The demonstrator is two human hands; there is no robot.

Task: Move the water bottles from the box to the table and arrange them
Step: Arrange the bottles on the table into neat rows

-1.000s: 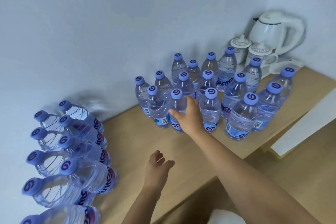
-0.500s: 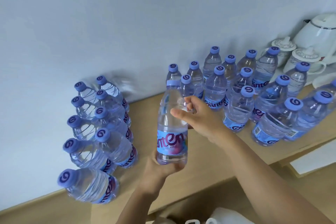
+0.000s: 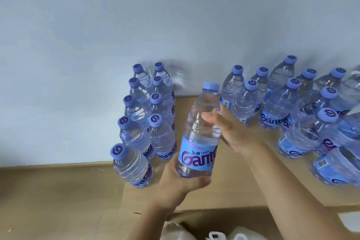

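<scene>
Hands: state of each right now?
Left hand: holding the bottle at its base.
Right hand: holding the same bottle at its upper body.

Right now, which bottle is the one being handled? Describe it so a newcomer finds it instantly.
On the light wooden table against the pale wall, two clusters of clear blue-capped bottles stand left and right. Between them is the clear plastic water bottle, off the surface. Unlike its neighbours, the left hand grips its base and the right hand its shoulder.
</scene>
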